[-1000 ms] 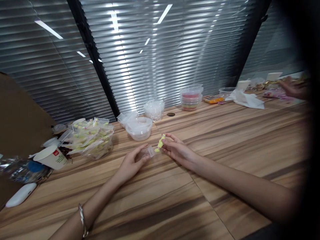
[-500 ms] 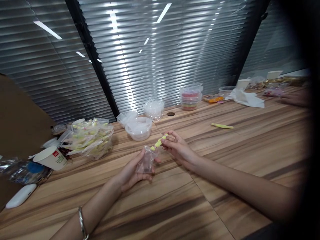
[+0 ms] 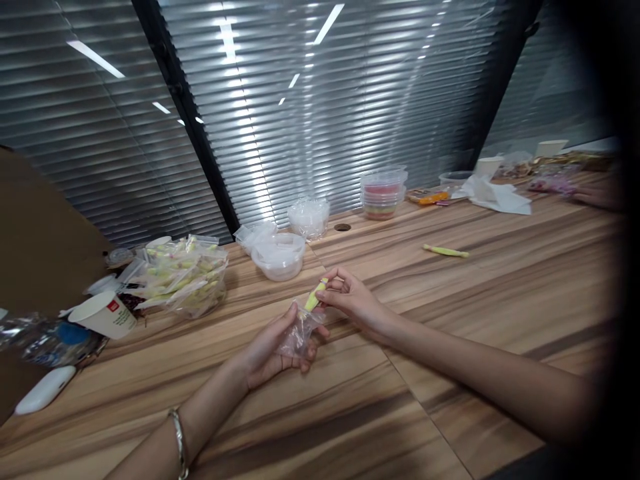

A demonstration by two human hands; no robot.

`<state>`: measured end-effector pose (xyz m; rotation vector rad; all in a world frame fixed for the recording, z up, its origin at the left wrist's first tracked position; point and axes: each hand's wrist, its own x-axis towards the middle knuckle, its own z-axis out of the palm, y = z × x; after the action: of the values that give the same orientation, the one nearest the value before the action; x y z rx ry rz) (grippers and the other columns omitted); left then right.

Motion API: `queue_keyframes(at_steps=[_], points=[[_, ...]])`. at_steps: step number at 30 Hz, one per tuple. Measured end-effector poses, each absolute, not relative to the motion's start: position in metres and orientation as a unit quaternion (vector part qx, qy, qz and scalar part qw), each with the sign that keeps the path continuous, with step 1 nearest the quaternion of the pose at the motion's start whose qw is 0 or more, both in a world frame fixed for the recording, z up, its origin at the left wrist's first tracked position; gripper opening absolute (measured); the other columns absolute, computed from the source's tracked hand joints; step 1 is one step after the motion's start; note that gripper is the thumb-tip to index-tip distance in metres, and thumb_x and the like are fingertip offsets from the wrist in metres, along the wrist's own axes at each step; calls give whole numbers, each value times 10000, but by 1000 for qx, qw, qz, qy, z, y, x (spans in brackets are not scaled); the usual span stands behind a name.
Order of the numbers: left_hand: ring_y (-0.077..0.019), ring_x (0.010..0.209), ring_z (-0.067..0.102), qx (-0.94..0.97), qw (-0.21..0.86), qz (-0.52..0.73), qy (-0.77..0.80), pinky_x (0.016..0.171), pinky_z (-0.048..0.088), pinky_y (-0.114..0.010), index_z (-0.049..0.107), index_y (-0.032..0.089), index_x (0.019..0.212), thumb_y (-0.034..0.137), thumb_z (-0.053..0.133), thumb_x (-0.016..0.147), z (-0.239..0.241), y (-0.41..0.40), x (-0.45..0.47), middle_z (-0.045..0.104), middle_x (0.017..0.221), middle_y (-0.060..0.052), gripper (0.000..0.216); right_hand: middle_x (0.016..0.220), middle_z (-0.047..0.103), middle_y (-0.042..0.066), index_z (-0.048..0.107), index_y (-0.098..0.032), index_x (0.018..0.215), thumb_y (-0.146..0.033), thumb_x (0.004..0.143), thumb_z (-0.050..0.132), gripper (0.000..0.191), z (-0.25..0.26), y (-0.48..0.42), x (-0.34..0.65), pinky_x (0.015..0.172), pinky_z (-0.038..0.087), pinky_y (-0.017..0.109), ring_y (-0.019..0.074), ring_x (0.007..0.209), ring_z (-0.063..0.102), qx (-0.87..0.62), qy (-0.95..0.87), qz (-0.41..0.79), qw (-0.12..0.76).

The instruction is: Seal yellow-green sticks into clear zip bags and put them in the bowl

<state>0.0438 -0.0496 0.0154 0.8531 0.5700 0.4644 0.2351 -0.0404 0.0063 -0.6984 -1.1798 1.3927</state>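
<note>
My left hand (image 3: 275,347) holds a small clear plastic bag (image 3: 299,333), its mouth facing up and away. Between the thumb and fingers of my right hand (image 3: 350,298) is a slim yellow stick-shaped piece (image 3: 317,294), tilted, with its lower end in the bag's mouth. Its exact kind I cannot make out. Another yellow stick-shaped piece (image 3: 446,251) lies on the wooden table (image 3: 360,413) beyond my right hand. Bagged yellow pieces (image 3: 180,273) fill a clear tub at the left.
Clear plastic bowls (image 3: 279,257) stand ahead, with stacked tubs (image 3: 383,193) farther back. A paper cup (image 3: 104,315) leans at left near a white case (image 3: 46,390). White tissue (image 3: 493,195) lies at right, close to another person's hand (image 3: 597,197).
My right hand has moved down and slightly left, bringing the yellow piece's lower end farther into the bag. My left hand has shifted a little right with the bag.
</note>
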Motion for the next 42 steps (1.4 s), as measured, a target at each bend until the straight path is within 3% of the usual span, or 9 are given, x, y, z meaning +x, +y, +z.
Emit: queue_keyframes(at_steps=[4,8,13,21,30,33,37,42], points=[[-120,623,563,400,850,213,269,479,446,-211,549,157,1166,500,384,891,16,-51,45,592,986,-114,469,756,619,-32,511,-210,942,-314,741,682,283,4,-41,234,647,444,252,107,658,583,-293,-519,596,538],[-122,638,574,409,846,212,269,515,471,-218,547,131,1182,507,356,897,14,-50,45,587,1026,-133,508,845,627,-1,533,-211,1069,-334,799,614,308,4,-39,235,702,447,261,115,736,585,-289,-543,590,523],[-153,724,597,408,847,214,264,596,509,-261,548,127,1185,498,322,910,12,-48,44,580,1088,-148,515,928,615,23,559,-213,1081,-356,822,578,296,6,-41,235,768,456,279,129,818,588,-303,-550,595,501],[-167,759,599,413,847,206,265,636,522,-291,596,98,1119,491,317,913,13,-48,44,577,1098,-154,524,878,594,19,540,-220,1111,-363,813,587,334,8,-43,234,665,454,249,117,732,550,-296,-581,580,489],[-217,862,584,383,866,216,239,804,487,-448,591,89,1112,448,309,929,11,-48,43,591,1022,-146,492,940,594,26,504,-260,1178,-378,828,572,376,7,-43,235,728,453,273,135,814,573,-307,-533,625,481],[-217,882,577,374,859,256,238,838,466,-441,604,63,1053,425,331,930,9,-47,44,582,1040,-156,470,929,597,24,544,-237,1091,-390,817,587,317,4,-42,235,701,450,258,125,789,568,-312,-540,620,476],[-213,875,584,369,840,317,241,858,448,-427,590,73,1039,403,361,928,7,-45,45,595,988,-141,416,766,580,-5,572,-192,972,-378,776,644,280,-2,-39,233,614,420,229,108,685,544,-307,-599,597,437],[-213,836,598,399,825,311,253,782,464,-388,542,94,1079,411,373,923,4,-46,47,584,1049,-164,392,674,560,-10,579,-158,854,-394,799,611,244,-7,-34,235,598,398,234,103,623,519,-306,-616,572,448]])
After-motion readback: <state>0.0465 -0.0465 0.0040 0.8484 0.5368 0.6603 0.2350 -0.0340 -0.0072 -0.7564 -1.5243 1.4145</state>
